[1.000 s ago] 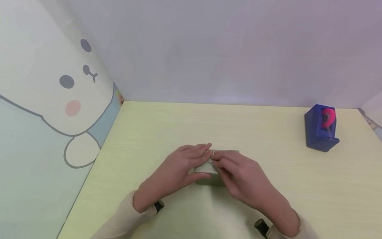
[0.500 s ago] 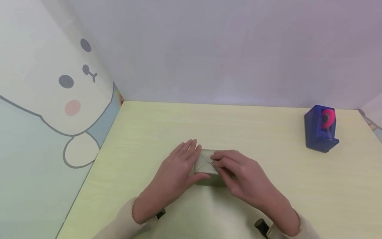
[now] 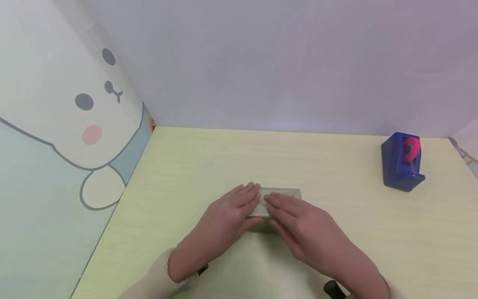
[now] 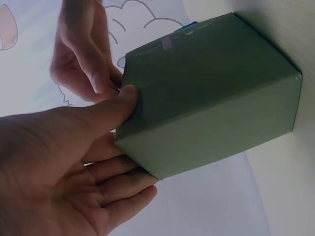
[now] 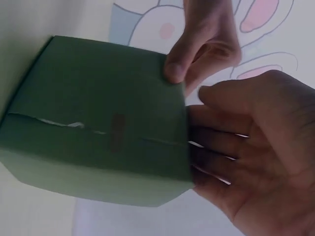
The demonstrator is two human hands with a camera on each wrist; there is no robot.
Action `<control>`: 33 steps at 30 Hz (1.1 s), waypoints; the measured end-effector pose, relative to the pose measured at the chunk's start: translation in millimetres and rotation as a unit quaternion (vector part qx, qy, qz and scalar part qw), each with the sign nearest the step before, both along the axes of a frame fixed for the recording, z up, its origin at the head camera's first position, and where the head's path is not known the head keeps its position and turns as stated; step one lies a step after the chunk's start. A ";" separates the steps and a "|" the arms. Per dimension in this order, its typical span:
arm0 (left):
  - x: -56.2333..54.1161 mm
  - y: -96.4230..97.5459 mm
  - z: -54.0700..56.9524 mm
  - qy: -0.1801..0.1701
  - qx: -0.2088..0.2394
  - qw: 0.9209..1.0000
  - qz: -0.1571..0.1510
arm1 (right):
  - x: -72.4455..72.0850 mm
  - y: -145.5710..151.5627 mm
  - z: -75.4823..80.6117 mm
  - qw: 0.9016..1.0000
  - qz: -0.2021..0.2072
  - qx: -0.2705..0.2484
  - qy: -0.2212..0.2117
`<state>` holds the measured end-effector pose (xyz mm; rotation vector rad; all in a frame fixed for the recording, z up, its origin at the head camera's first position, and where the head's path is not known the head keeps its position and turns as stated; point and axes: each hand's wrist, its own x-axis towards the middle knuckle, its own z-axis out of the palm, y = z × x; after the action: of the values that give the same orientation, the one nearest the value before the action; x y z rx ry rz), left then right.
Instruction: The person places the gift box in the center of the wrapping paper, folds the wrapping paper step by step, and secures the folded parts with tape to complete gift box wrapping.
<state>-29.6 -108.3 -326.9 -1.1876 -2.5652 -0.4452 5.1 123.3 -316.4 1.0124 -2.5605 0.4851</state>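
A box wrapped in green paper (image 3: 279,192) stands on the table in front of me, diagonal fold lines showing on its top. My left hand (image 3: 228,218) lies over the top's left part with straight fingers, and its thumb (image 4: 129,93) presses the side nearest me. Over the right part, my right hand (image 3: 311,232) rests its extended fingers, the thumb near the front edge. On that near side, the right wrist view shows a paper seam and a short strip of tape (image 5: 117,132). The fingers cover much of the top.
A blue tape dispenser (image 3: 399,166) with a pink core stands at the table's back right. A pale wall (image 3: 280,66) rises behind the table (image 3: 194,153), and a cartoon-printed panel (image 3: 48,137) borders its left side.
My left hand first swung back from the top's middle, baring the folds, then came slightly inward again. My right fingers, earlier pinched together at the fold, now lie flatter on the top.
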 end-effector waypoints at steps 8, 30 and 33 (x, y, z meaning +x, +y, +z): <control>-0.5 3.5 -1.8 0.061 -0.027 0.998 -0.009 | 22.2 -1.6 3.9 0.997 -0.020 0.060 0.044; -5.8 2.1 -5.1 0.138 -0.052 0.988 -0.052 | -2.8 27.3 1.7 0.997 -0.067 -0.017 -0.026; -5.2 3.2 -6.1 0.145 -0.054 0.987 -0.048 | 3.1 20.3 -0.2 0.999 -0.049 -0.015 -0.002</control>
<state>-34.9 -105.1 -332.9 -1.3091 -2.3147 -0.1412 8.2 143.6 -316.6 0.8703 -2.5837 0.4981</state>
